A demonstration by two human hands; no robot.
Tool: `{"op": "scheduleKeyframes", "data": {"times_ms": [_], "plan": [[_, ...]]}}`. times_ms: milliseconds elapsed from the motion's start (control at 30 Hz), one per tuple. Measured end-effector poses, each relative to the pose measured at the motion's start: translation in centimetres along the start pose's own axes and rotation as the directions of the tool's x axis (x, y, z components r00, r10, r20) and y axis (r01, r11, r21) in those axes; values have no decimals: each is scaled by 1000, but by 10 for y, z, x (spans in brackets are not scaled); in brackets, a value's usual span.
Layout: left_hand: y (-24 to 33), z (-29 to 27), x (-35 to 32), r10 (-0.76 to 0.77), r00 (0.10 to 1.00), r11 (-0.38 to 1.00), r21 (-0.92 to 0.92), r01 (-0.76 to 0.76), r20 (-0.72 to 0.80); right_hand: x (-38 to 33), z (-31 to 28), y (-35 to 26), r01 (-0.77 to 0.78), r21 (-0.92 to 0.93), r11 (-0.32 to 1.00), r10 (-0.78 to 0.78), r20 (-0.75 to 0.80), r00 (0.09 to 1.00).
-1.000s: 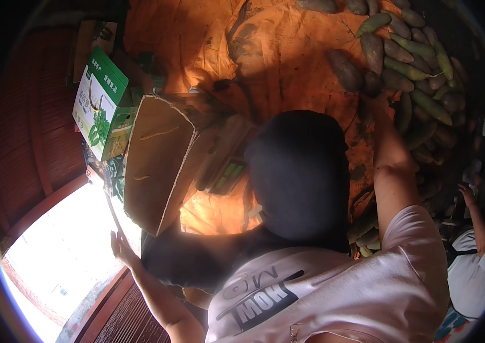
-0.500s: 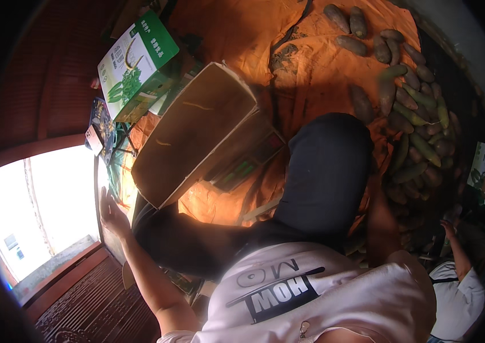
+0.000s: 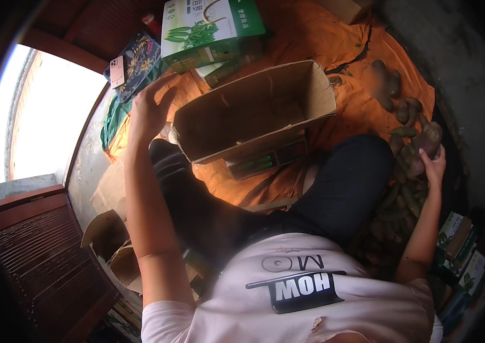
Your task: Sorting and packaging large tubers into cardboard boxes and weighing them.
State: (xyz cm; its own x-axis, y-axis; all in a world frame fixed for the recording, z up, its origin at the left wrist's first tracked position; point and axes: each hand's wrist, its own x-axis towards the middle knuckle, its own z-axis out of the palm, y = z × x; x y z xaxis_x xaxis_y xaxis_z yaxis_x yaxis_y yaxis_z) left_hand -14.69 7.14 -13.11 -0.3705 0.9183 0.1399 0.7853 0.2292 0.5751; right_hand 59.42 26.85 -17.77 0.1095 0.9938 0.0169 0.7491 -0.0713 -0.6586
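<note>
My right hand (image 3: 434, 166) is closed on a large brownish-purple root vegetable (image 3: 430, 136), held at the right edge of the pile. Green and brown long root vegetables (image 3: 405, 197) lie heaped under and around that hand. My left hand (image 3: 152, 108) is raised beside the left end of an open cardboard carton (image 3: 254, 137), with its fingers loosely spread and nothing in them. The carton is tipped so that its inside faces me; I see no vegetables in it. It rests on a dark scale (image 3: 268, 162) with a lit green display, partly hidden beneath.
A green-and-white printed box (image 3: 211, 34) stands behind the carton. Left of it, a pink phone (image 3: 117, 71) lies on a dark flowered cloth (image 3: 142, 57). Orange sheeting (image 3: 351, 108) covers the ground. Open cartons (image 3: 108, 234) stand at my left, printed boxes (image 3: 454, 240) at my right.
My view has turned, so the carton appears farther right. My left hand has risen alongside it. My right hand, hidden before, now shows gripping a root vegetable at the pile.
</note>
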Motion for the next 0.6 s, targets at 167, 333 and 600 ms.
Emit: {"op": "scheduleKeyframes", "data": {"times_ms": [167, 333, 600], "plan": [[-23, 28, 6, -48, 989, 998, -36, 53, 143, -12, 38, -246, 526, -69, 847, -500, 229, 835], [-52, 41, -5, -35, 983, 999, -1, 36, 177, -51, 165, -405, 817, 85, 570, -625, 691, 363], [-66, 40, -15, -75, 922, 997, 0, 81, 379, -113, 416, -421, 959, 178, 220, -177, 974, -141]]}}
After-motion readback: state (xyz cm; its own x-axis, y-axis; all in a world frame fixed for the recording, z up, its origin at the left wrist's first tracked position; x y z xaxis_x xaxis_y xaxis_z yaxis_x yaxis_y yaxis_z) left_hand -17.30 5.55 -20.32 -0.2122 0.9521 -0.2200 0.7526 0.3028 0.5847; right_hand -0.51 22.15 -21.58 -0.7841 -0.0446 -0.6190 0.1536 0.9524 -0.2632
